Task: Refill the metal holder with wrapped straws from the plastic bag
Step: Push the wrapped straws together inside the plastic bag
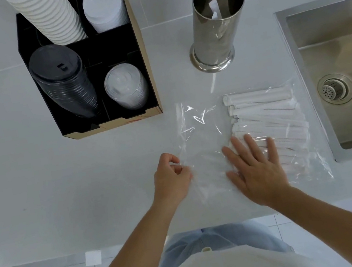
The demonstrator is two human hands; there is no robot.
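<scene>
A clear plastic bag [203, 133] lies flat on the white counter, its right half filled with white wrapped straws [264, 111] lying sideways. My left hand [171, 178] pinches the bag's left edge between closed fingers. My right hand [255, 166] rests flat on top of the bag with fingers spread, its fingertips over the near straws. Behind the bag stands the shiny metal holder [214, 33], upright, with one or two wrapped straws showing inside it.
A black organizer [143, 69] with stacked paper cups, black lids and clear lids stands at the back left. A steel sink [346, 72] with a drain is set into the counter at the right. The counter's front edge runs just below my wrists.
</scene>
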